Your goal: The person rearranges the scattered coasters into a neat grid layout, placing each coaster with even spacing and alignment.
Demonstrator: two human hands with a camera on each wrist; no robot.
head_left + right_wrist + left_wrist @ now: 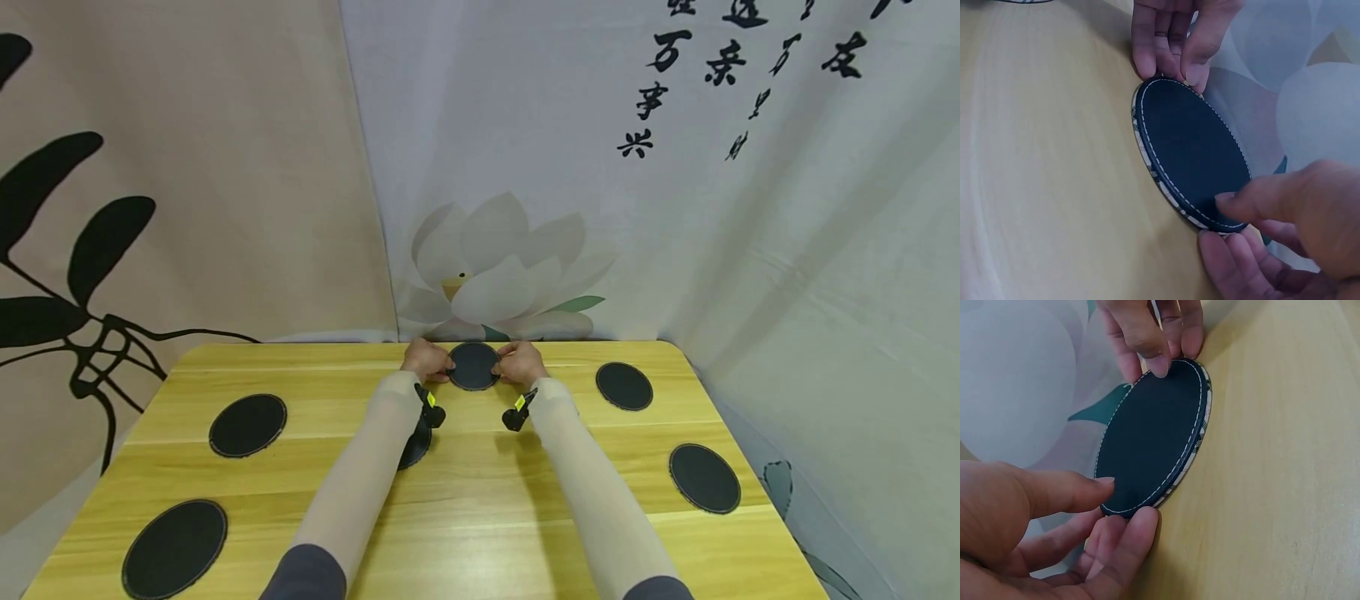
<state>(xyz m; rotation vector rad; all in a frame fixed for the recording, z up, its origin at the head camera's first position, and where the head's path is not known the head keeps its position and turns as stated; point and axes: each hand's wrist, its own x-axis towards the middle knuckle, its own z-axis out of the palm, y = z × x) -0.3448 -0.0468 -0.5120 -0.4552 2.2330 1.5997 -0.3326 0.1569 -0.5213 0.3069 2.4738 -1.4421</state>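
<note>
A round black coaster with white stitching round its rim is at the far edge of the table. In the left wrist view a patterned light band shows along the side of the coaster. My left hand pinches its left edge, thumb on the top face and fingers at the rim. On the opposite edge my right hand pinches it the same way, its thumb on top in the right wrist view. The coaster's underside is hidden.
More black coasters lie on the wooden table: two on the left, a near one and a farther one, and two on the right. Another coaster is partly hidden by the left forearm. A printed curtain hangs behind.
</note>
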